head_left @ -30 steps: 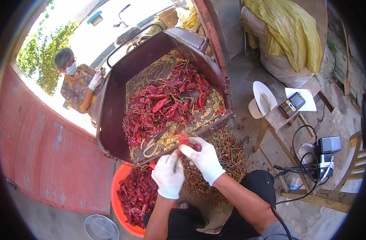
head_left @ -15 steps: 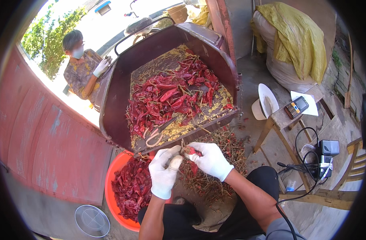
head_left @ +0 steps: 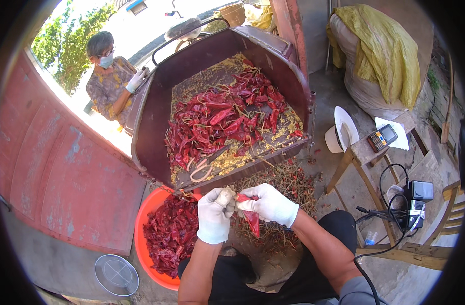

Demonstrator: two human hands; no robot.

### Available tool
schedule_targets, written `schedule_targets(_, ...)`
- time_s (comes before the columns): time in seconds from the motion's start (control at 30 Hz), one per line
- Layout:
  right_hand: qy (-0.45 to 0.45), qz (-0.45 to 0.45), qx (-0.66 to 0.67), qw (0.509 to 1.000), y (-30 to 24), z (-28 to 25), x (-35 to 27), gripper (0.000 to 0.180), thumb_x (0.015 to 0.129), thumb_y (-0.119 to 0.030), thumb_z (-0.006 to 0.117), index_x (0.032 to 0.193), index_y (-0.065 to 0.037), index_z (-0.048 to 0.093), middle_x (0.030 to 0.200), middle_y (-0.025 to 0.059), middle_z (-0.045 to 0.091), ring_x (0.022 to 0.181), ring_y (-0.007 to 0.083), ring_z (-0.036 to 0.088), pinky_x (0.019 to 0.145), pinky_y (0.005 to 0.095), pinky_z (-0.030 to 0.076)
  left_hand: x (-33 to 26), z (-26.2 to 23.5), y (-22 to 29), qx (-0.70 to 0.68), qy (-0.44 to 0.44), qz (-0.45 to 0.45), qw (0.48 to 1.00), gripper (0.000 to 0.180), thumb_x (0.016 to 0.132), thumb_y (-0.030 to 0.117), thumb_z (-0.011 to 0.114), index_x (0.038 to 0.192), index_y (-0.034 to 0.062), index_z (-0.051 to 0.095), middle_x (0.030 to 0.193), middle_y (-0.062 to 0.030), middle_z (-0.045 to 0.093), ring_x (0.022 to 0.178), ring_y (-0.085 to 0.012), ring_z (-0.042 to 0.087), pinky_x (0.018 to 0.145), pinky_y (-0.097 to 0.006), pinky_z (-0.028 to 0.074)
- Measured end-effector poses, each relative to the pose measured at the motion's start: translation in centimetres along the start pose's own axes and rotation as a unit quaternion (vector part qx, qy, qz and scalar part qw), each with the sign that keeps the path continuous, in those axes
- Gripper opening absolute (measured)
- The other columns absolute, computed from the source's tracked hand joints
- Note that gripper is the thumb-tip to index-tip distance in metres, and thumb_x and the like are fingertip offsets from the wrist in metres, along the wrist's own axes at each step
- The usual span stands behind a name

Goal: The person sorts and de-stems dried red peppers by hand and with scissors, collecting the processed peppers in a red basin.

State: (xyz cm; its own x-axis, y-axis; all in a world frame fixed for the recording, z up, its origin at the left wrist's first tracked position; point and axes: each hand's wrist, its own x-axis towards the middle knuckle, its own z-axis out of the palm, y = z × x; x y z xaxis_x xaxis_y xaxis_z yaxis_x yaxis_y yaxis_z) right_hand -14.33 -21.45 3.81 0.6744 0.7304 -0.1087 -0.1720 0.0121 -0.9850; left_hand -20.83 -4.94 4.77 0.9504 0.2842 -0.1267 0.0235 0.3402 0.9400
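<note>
Red pepper gripped in closed right hand, above stem pile; left hand curled at pepper's upper end, whether pinching can't be told. More peppers heaped in cart, scissors laid near its edge. Orange tub filled at left; handset set on stool.

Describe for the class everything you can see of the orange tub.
The orange tub is round, wide-mouthed and looks like smooth plastic. It stands upright on the floor below the near edge of the cart, loaded with crumpled, dark red peppers. The left hand and forearm hide part of its right side.
</note>
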Motion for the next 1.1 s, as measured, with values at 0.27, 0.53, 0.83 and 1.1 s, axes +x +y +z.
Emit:
schedule_targets(0.27, -0.034, 0.063, 0.257, 0.964, 0.7, 0.7, 0.3, 0.014, 0.097, -0.019, 0.064, 0.096, -0.005, 0.068, 0.064, -0.0007, 0.061, 0.040, 0.0040, 0.041, 0.034, 0.0225, 0.028, -0.3, 1.4, 0.5, 0.048, -0.007, 0.086, 0.995, 0.027, 0.094, 0.027, 0.070, 0.098, 0.0007, 0.065, 0.070, -0.0002, 0.057, 0.058, -0.0080, 0.050, 0.050, -0.023, 0.040)
schedule_targets(0.53, 0.106, -0.137, -0.053, 0.983, 2.1, 3.2, 0.9, 0.027, 0.094, -0.020, 0.066, 0.110, 0.001, 0.068, 0.076, 0.0107, 0.068, 0.067, 0.0174, 0.065, 0.064, 0.0312, 0.051, 1.5, 0.0, -1.4, -0.102, 0.054, 0.083, 0.990, 0.027, 0.098, 0.031, 0.064, 0.105, 0.0057, 0.065, 0.080, 0.0019, 0.060, 0.070, -0.0091, 0.053, 0.063, -0.025, 0.043)
schedule_targets(0.83, 0.090, -0.021, 0.165, 0.982, -1.0, 1.3, -1.1, 0.037, 0.100, -0.016, 0.056, 0.133, 0.001, 0.058, 0.094, 0.0024, 0.070, 0.072, 0.0077, 0.060, 0.065, 0.0245, 0.050, 3.1, -2.2, 2.2, 0.147, 0.048, 0.195, 0.969, 0.041, 0.096, 0.014, 0.062, 0.133, -0.0015, 0.054, 0.116, -0.0095, 0.066, 0.106, -0.0189, 0.063, 0.094, -0.034, 0.050)
schedule_targets(1.1, 0.049, -0.076, -0.038, 0.995, -0.5, 0.4, -0.6, 0.035, 0.097, -0.017, 0.058, 0.129, -0.001, 0.060, 0.091, 0.0132, 0.070, 0.080, 0.0192, 0.065, 0.078, 0.0337, 0.052, 1.0, 0.7, 2.9, 0.234, -0.107, 0.065, 0.964, 0.051, 0.093, 0.030, 0.066, 0.127, -0.0069, 0.059, 0.117, -0.0133, 0.067, 0.106, -0.0216, 0.063, 0.098, -0.036, 0.046)
